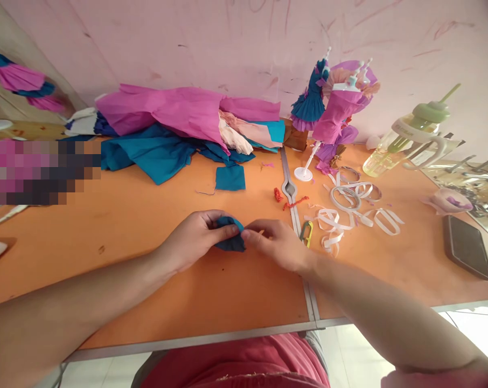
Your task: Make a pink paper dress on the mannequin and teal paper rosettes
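Note:
Between my two hands, just above the orange table (155,291), is a small piece of teal cloth (230,242). My left hand (206,234) pinches it from the left, thumb on top. With thumb and fingertips together, my right hand (274,240) grips its right edge; whether a needle or thread is in those fingers I cannot tell. Beyond my hands a flat teal cloth square (230,178) lies on the table, with a thin dark thread at its left corner. A yellow-green thread snipper (306,234) lies right beside my right wrist.
Magenta fabric (179,110) and teal fabric (151,151) are heaped along the wall. Small dressed doll stands (303,173), a drink bottle (405,137) and a phone (467,246) stand or lie to the right. White ribbon strips (344,199) and red scraps (295,202) lie nearer.

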Action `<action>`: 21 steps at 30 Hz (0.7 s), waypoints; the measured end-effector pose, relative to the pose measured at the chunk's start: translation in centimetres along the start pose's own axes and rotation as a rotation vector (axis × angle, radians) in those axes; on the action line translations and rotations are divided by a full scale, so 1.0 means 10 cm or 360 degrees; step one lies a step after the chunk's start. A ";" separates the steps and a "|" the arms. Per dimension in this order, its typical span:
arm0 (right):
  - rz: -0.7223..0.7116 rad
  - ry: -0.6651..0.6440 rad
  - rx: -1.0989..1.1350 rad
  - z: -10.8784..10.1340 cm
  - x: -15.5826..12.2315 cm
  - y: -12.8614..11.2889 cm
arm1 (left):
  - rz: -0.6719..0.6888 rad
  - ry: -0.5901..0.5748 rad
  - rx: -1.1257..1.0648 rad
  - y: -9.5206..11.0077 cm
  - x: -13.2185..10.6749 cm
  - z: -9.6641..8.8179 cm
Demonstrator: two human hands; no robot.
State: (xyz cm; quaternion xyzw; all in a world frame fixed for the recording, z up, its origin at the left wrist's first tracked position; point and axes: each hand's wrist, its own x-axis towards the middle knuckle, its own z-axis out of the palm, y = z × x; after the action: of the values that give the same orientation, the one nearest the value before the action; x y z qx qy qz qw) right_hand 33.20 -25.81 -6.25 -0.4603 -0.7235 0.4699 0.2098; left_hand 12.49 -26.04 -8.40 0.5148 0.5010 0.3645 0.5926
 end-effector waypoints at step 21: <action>-0.0184 0.0091 -0.0356 -0.08 0.03 0.09 | -0.0040 -0.0128 0.0323 0.01 0.00 0.02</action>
State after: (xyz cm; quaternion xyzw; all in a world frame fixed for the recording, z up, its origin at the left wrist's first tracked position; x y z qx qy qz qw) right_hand 34.02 -25.01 -6.67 -0.4515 -0.7904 0.3602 0.2043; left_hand 12.68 -26.04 -8.33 0.5801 0.5174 0.2836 0.5615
